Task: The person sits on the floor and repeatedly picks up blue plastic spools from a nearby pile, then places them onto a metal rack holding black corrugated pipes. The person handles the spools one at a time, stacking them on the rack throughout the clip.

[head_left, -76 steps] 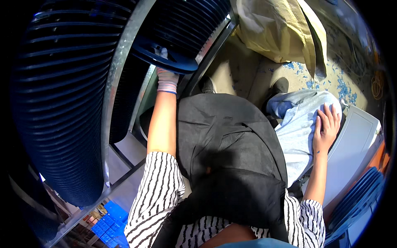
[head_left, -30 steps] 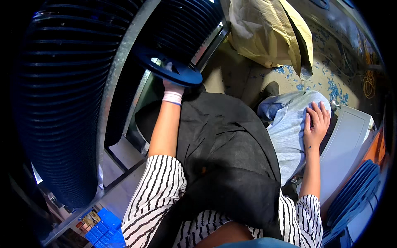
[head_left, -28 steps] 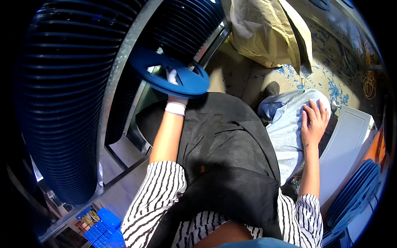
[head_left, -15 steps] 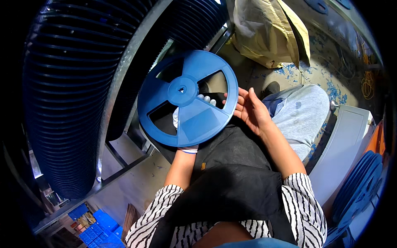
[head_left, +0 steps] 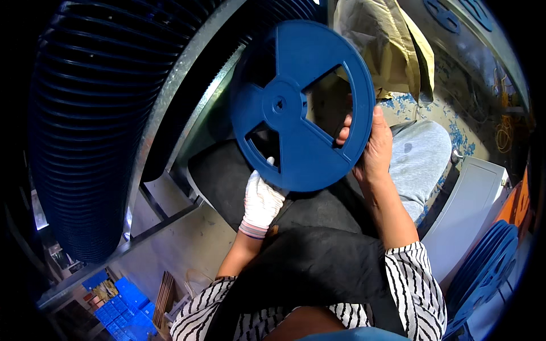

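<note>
Tilted up over my lap is a blue plastic reel [head_left: 310, 148], with a round hub and wedge-shaped openings between its solid panels. My right hand [head_left: 375, 149], bare, is closed on its right rim: the thumb is at the outer edge and fingertips show through the right opening. At the lower left edge, my left hand [head_left: 261, 203] wears a white knit glove and grips the rim, one fingertip showing by the lower-left opening. The rest of its fingers are partly hidden by the reel.
Stacked blue reels [head_left: 96, 131] fill a metal rack [head_left: 162, 108] on my left. A yellowish sack [head_left: 378, 51] stands ahead. To my right are a grey-white box [head_left: 463, 210] and more blue reels [head_left: 483, 273]. Blue scraps [head_left: 455, 133] litter the floor.
The reel has moved up and to the right and tipped more upright. My right hand has closed on its rim; my left hand has moved from behind it to the lower edge.
</note>
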`<state>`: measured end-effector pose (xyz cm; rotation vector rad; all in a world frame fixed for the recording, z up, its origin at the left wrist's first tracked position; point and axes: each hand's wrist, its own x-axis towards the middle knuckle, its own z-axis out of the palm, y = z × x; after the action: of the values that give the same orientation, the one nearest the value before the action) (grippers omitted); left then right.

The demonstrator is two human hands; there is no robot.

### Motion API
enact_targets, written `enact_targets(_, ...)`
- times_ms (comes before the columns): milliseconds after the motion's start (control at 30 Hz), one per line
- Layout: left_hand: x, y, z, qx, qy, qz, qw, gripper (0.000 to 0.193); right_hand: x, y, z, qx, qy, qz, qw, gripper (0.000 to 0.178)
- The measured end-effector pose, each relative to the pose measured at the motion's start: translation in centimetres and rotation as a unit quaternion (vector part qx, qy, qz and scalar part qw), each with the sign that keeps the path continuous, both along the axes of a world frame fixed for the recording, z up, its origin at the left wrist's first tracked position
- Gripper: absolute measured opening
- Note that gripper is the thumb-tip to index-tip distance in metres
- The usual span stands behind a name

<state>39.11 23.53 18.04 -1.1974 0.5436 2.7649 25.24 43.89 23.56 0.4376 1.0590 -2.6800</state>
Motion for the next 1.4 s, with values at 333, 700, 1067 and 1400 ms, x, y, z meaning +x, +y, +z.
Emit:
enact_targets(333, -7.7, 1.7, 0.0, -0.490, 0.154, -0.171, 0.841, 0.084, 3.1, -2.8, -0.8, 0.086, 0.128, 0.071, 0.985, 0.042)
enact_targets(700, -7.4, 0.5, -5.0, -0.367, 0.157, -0.180, 0.899, 0.031, 3.5, -2.9, -1.4, 0.403, 0.391, 0.105, 0.821, 0.032)
enact_targets(1067, -11.3, 14.5, 3.3, -0.441, 0.369, -0.353, 0.738, 0.082, 11.5, 13.1, 1.0, 0.432, 0.233, -0.004, 0.872, 0.037)
enact_targets(1400, -14.0, 20.7, 7.1, -0.530, 0.490, -0.420, 0.551, 0.099, 21.6, 28.3, 8.1, 0.875, 0.098, -0.283, 0.379, 0.027)
